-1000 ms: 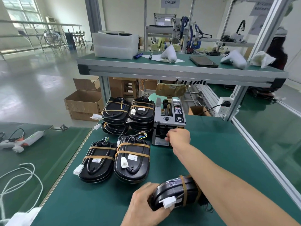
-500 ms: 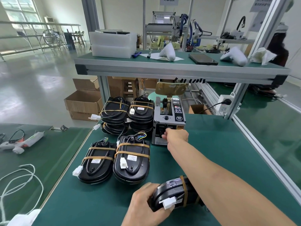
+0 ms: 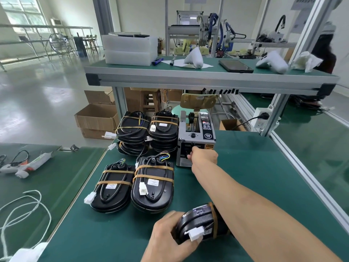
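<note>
On the green bench near me lies a black lamp housing (image 3: 200,222) bound with tan rubber bands, a white connector at its front. My left hand (image 3: 166,237) grips its left end. My right forearm crosses over the housing and hides its right side. My right hand (image 3: 204,156) is at the outlet of the grey tape dispenser (image 3: 196,133), fingers curled and pinching at the slot. The tape itself is hidden by my fingers.
Two banded black housings (image 3: 132,186) lie left of centre, with two stacks of them (image 3: 149,131) behind. Black tape strips (image 3: 221,91) hang from the upper shelf edge (image 3: 188,80). A glue gun (image 3: 28,163) and white cord (image 3: 24,210) lie on the left bench.
My right hand has edged a little forward and left into the dispenser's outlet. My left hand keeps the same grip on the housing.
</note>
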A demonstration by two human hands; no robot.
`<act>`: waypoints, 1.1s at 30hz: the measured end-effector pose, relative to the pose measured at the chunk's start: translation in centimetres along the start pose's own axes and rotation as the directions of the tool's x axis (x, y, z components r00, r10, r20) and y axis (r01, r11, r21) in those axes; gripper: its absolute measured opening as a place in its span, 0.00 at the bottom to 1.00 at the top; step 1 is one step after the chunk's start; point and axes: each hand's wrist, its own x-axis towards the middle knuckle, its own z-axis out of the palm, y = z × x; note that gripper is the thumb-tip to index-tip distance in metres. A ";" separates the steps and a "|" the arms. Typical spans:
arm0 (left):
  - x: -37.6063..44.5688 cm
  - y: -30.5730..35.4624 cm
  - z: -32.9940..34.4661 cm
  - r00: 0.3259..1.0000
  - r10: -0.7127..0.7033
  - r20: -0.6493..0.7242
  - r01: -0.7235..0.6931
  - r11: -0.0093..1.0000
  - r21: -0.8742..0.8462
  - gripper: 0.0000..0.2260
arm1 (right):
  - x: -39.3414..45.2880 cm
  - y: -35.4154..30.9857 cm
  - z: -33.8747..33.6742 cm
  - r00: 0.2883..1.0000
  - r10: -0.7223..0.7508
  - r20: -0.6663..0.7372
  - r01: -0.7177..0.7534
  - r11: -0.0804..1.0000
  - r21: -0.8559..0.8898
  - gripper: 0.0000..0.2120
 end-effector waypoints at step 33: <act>-0.3 0.1 0.0 0.999 -0.011 0.044 0.011 1.000 0.015 0.10 | -7.5 2.5 -24.0 0.900 -0.156 0.406 0.210 0.974 -0.090 0.06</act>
